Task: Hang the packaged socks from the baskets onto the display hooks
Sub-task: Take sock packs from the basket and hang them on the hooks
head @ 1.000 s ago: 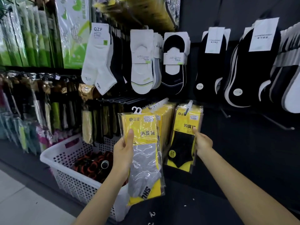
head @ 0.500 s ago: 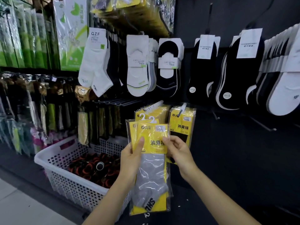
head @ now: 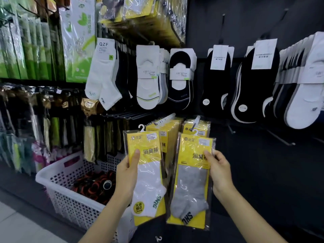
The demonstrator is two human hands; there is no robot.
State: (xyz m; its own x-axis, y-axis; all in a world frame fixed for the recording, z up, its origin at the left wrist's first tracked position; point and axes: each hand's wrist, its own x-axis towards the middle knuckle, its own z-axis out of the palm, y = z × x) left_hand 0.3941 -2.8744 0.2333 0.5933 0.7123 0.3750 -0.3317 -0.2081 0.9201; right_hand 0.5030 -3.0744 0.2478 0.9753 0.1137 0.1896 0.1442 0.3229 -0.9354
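My left hand [head: 127, 174] grips a yellow pack with a white sock [head: 146, 176], thumb on its front, white hanger hook on top. My right hand [head: 219, 171] holds a second yellow pack with a grey sock [head: 192, 183] by its right edge. Both packs are upright side by side, just below and in front of two display hooks. The left hook [head: 165, 118] carries a thick row of yellow packs [head: 167, 133]. The right hook [head: 196, 122] carries a few yellow packs [head: 199, 128]. A white perforated basket [head: 70, 195] stands at lower left.
Rows of white and black socks [head: 149, 78] hang above on the dark wall panel. Bare hooks [head: 280, 137] stick out at the right. Green and dark packaged goods [head: 35, 50] fill the racks at left. The basket holds dark rolled items with orange bands [head: 94, 186].
The stacked packs in my left hand were split: my right hand took the grey-sock pack and drew it to the right, leaving the white-sock pack in my left hand.
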